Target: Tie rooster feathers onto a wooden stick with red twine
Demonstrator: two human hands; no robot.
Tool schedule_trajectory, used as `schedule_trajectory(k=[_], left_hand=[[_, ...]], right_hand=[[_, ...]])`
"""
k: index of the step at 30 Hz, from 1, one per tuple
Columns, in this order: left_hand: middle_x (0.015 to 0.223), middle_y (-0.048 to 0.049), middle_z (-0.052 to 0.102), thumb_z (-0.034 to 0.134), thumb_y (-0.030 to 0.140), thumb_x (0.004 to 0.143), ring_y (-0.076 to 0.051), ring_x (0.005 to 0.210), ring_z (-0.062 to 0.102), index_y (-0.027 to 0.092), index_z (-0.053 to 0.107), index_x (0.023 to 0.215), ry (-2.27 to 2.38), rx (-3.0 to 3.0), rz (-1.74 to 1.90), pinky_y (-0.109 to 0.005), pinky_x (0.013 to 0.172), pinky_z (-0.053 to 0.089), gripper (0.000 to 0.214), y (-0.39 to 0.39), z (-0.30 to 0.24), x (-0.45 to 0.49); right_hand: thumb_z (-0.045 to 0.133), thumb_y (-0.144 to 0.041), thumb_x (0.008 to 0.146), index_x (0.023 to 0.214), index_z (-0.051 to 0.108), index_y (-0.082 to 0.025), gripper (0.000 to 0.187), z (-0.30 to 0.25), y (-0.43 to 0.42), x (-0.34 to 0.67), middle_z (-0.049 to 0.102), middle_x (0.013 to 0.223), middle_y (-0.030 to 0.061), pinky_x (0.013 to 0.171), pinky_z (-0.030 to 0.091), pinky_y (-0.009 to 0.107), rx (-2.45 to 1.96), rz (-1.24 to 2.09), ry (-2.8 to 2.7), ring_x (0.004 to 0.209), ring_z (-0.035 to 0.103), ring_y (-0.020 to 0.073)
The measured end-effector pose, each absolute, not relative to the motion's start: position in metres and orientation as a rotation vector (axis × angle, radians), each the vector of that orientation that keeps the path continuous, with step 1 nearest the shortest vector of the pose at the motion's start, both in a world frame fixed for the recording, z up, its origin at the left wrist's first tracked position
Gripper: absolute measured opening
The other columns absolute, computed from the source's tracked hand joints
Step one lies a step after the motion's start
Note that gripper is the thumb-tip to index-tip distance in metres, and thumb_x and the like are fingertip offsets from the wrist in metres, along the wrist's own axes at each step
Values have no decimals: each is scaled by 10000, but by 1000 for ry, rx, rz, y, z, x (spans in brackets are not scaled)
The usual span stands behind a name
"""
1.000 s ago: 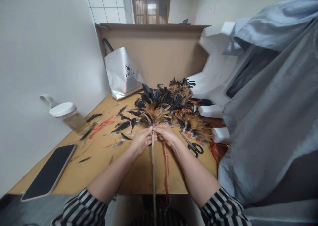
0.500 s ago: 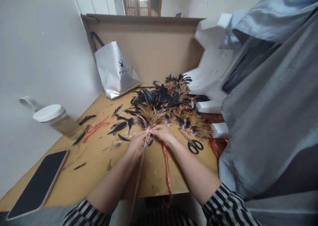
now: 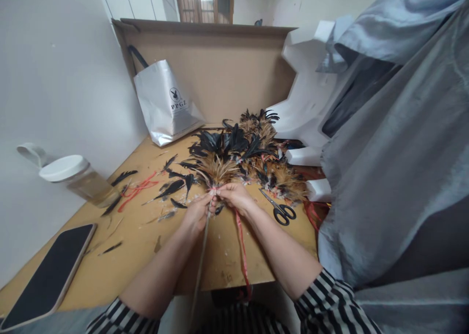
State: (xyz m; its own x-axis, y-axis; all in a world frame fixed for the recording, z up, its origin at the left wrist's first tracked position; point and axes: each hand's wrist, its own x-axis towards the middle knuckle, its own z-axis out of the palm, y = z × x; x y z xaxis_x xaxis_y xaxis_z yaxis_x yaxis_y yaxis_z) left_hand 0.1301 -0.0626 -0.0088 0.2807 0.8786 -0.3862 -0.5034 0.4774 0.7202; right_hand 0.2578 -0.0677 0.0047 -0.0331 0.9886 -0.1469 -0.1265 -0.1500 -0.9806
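A thin stick [image 3: 200,270] runs from the table's near edge up to a bunch of brown and black feathers [image 3: 220,167] bound at its top. My left hand [image 3: 198,211] is closed around the stick just under the feathers. My right hand [image 3: 234,197] pinches the binding point where a red string [image 3: 241,248] starts; the string hangs down over the table edge. Both hands meet at the feather base above the wooden table [image 3: 139,256].
Black-handled scissors [image 3: 278,209] lie right of my right hand. More feather bundles [image 3: 278,177] pile behind. Loose black feathers [image 3: 172,187] and red string scraps [image 3: 137,189] lie left, with a lidded jar [image 3: 73,177], a phone [image 3: 47,275] and a silver bag [image 3: 164,104]. Grey cloth [image 3: 395,143] hangs right.
The view has shifted so things sit further left. The stick's lower end has swung to the left. Both hands stay closed at the feather base.
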Motion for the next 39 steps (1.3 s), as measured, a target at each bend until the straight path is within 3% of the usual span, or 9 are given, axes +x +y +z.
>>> schedule_trajectory(k=[7, 12, 15, 22, 26, 32, 36, 39], left_hand=[[583, 9, 478, 510, 110, 825, -14, 405, 419, 91, 574, 831, 855, 474, 938, -81, 329, 270, 68, -64, -4, 128], [610, 13, 461, 412, 90, 867, -12, 423, 429, 112, 543, 868, 806, 304, 877, -67, 337, 278, 133, -63, 4, 126], [623, 12, 457, 386, 94, 879, -12, 431, 435, 119, 536, 891, 764, 230, 887, -61, 339, 284, 153, -61, 5, 123], [639, 12, 450, 413, 108, 875, -13, 450, 442, 126, 537, 894, 668, 154, 902, -58, 354, 310, 127, -58, 5, 119], [643, 10, 449, 414, 105, 873, -12, 454, 440, 122, 530, 873, 649, 134, 891, -54, 352, 309, 117, -58, 5, 118], [634, 12, 452, 436, 103, 865, -8, 450, 441, 122, 531, 853, 660, 130, 883, -46, 346, 309, 97, -59, 7, 119], [628, 10, 454, 424, 129, 878, -7, 441, 439, 115, 528, 827, 659, 124, 887, -48, 333, 301, 117, -61, 10, 121], [634, 8, 455, 413, 134, 883, -6, 441, 440, 114, 534, 839, 652, 123, 885, -50, 339, 311, 131, -62, 12, 121]], right_hand=[[580, -313, 662, 507, 583, -145, 229, 0, -61, 270, 493, 460, -29, 455, 271, 206, -1422, 918, -1414, 450, 367, 71], [501, -214, 693, 618, 608, -152, 144, -3, -56, 293, 564, 515, -10, 513, 347, 204, -1503, 897, -1518, 489, 466, 99], [503, -194, 697, 648, 628, -154, 141, 0, -55, 312, 629, 623, 29, 573, 368, 218, -1727, 615, -1592, 591, 538, 129], [496, -258, 764, 1000, 661, -239, 288, 3, -59, 332, 683, 957, 87, 701, 406, 274, -2176, 258, -1591, 875, 616, 217], [485, -279, 783, 1094, 626, -248, 343, 0, -60, 328, 673, 1001, 107, 741, 420, 306, -2205, 206, -1692, 918, 616, 239], [537, -373, 742, 903, 681, -187, 285, -1, -60, 326, 669, 944, 140, 685, 422, 309, -2281, 159, -1672, 865, 619, 258], [557, -393, 720, 767, 672, -179, 248, 1, -59, 328, 673, 789, 89, 620, 389, 260, -2129, 159, -1541, 751, 606, 203], [566, -502, 703, 636, 631, -165, 349, 7, -58, 326, 625, 614, 39, 551, 359, 235, -1807, 398, -1399, 600, 549, 146]])
